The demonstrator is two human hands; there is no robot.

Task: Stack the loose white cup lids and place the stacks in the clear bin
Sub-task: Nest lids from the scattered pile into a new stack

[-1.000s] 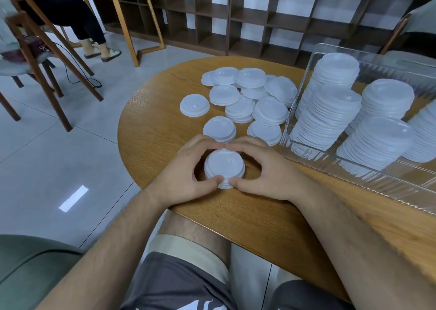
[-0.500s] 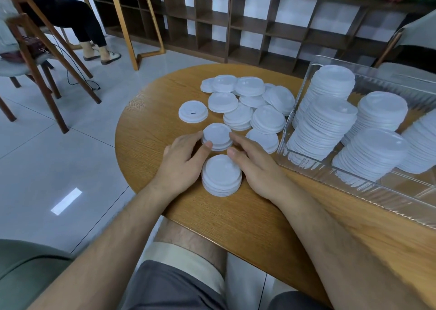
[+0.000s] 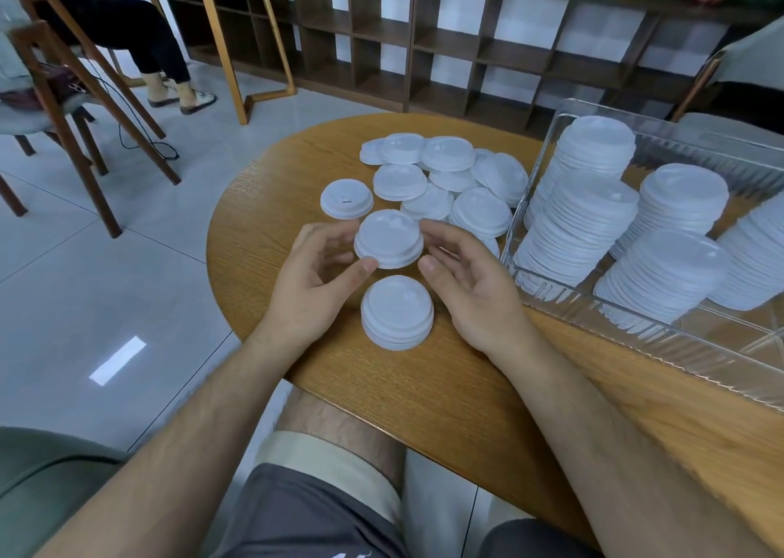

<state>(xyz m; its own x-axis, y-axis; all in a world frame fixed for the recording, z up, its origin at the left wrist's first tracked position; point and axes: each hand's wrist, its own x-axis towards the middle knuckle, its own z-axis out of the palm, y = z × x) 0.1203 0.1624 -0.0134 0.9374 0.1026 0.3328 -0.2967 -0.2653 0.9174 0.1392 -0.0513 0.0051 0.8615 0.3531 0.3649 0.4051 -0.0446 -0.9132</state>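
Step in hand, as we judge it: merging short stacks before binning. The left hand (image 3: 314,290) curls round the left edge of a small stack (image 3: 388,239) of lids, and the right hand (image 3: 471,290) grips the opposite edge. We note the small stack sits between them, just beyond a taller stack (image 3: 396,313) resting on the table (image 3: 424,409).

Next move likely calls for lowering it squarely on top, rims aligned.

Lids: thin white plastic, domed, nested slightly unevenly. Loose lids (image 3: 445,175) lie farther off. At right, the clear bin (image 3: 636,337) holds several leaning stacks (image 3: 585,226).
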